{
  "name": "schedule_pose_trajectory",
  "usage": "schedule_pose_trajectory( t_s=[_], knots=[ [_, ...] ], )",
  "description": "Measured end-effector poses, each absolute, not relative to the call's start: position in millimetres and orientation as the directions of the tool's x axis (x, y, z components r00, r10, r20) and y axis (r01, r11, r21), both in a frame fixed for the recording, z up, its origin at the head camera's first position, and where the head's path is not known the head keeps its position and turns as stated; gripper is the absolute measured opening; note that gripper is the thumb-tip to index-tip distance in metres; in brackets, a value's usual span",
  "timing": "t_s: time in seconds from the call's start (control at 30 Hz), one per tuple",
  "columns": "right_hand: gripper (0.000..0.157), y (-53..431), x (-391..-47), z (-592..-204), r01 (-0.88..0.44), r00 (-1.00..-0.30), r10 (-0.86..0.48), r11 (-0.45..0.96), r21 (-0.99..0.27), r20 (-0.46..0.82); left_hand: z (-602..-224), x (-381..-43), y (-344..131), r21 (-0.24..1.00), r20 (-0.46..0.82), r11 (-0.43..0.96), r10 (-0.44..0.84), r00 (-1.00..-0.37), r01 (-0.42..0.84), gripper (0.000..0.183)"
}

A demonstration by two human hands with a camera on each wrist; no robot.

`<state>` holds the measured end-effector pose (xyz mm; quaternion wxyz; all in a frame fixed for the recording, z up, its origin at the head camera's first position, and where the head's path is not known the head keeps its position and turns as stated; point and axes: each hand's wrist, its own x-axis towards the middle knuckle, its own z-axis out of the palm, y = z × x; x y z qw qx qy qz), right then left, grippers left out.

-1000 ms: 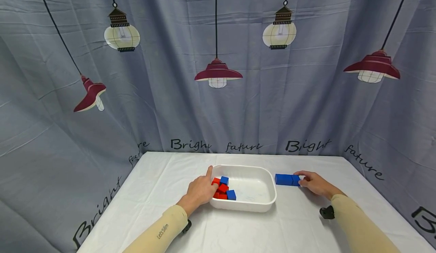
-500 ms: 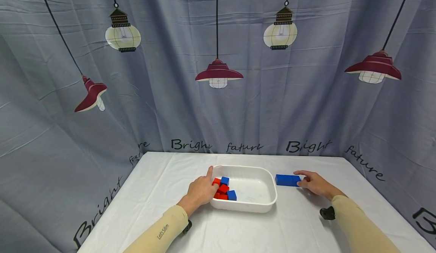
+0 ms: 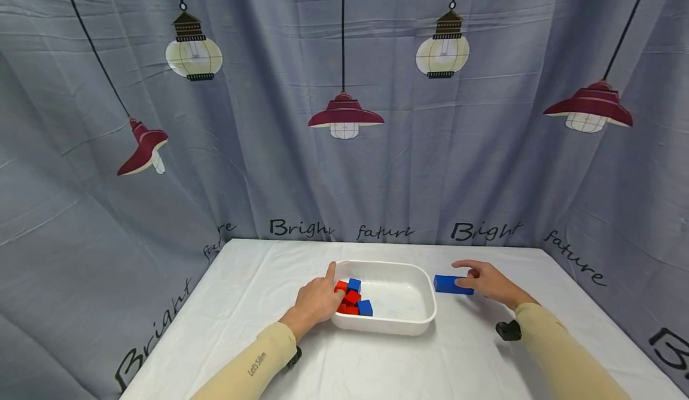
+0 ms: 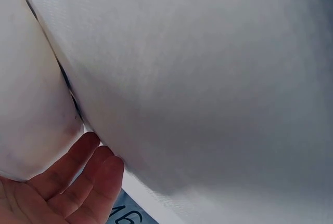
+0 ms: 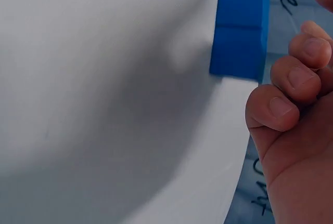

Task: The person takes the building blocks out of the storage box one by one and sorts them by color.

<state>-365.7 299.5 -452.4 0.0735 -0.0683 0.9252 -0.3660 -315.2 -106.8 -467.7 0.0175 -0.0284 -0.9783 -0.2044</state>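
A white plastic tray [image 3: 384,327] holds several red cubes [image 3: 352,297] and two blue cubes [image 3: 365,308], gathered at its left end. My left hand [image 3: 317,299] grips the tray's left side, thumb over the rim on the inside. In the left wrist view, its other fingers [image 4: 101,187] lie against the outside near the tray's base. Right of the tray, blue blocks [image 3: 445,284] stand end to end in a straight row. Over this row hovers my right hand [image 3: 491,283], index finger and thumb spread apart, other fingers curled, nothing held; the thumb overlaps the row.
A white cloth covers the table [image 3: 377,364]. Behind it and along both sides hangs a grey-blue curtain [image 3: 269,149] printed with lamps and lettering. A dark wrist camera [image 3: 508,330] hangs below the right sleeve.
My right hand has left the right end of the blue row and shifted left and slightly up over it. The row's seam has closed. My left hand and the tray stay put.
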Motion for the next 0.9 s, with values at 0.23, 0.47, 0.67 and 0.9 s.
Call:
schedule_pose_trajectory(
  t_s=[0.23, 0.47, 0.67, 0.9],
  knots=[
    [0.061, 284.9, -369.4, -448.2, -0.112, -0.974, -0.217, 0.71, -0.695, -0.065, -467.9, -314.7, -107.2, 0.396, 0.046, 0.916, 0.054, -0.997, 0.068, 0.073],
    [0.055, 269.0, -374.1, -436.1, -0.156, -0.963, -0.264, 0.693, -0.704, -0.046, -467.9, -316.1, -106.4, 0.393, 0.043, 0.918, 0.044, -0.998, 0.057, 0.074],
    [0.056, 253.2, -374.7, -426.6, -0.162, -0.948, -0.311, 0.649, -0.743, -0.065, -468.5, -316.0, -106.8, 0.393, 0.037, 0.918, 0.038, -0.999, 0.05, 0.074],
    [0.052, 236.5, -374.6, -417.6, -0.202, -0.92, -0.385, 0.62, -0.758, -0.07, -469.0, -315.8, -106.8, 0.399, 0.038, 0.915, 0.042, -0.998, 0.054, 0.074]
  ],
)
